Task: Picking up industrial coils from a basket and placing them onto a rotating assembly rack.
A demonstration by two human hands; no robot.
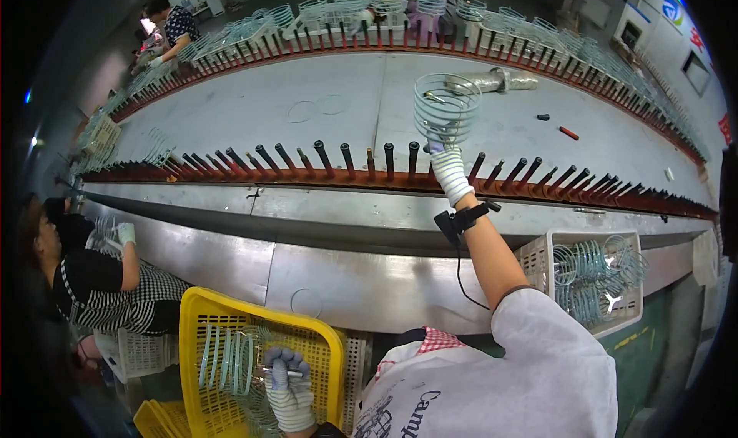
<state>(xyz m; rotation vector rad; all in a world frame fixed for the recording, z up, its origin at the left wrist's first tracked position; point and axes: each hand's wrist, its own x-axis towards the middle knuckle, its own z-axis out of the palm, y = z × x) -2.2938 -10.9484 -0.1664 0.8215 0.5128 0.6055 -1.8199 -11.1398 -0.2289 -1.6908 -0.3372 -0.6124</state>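
Stretched out over the rack edge of the table, my right hand point(450, 169) wears a striped work glove. It is closed around the lower end of a pale green wire coil point(447, 116), which stands above the fingers. A metal piece shows inside the coil. My left hand point(289, 392), in a striped glove with grey fingertips, is over the yellow crate point(340, 361) at the lower left. Its fingers are curled round the metal end of another pale green coil point(227, 359), lying sideways in the crate.
A row of upright dark-tipped pegs point(346, 157) lines the table's near edge. A foil-wrapped tube point(503, 80) and a red stick point(569, 133) lie on the grey tabletop point(307, 92). At right stands a white crate point(623, 326) of coils. Left, a co-worker point(100, 269) handles wire pieces.
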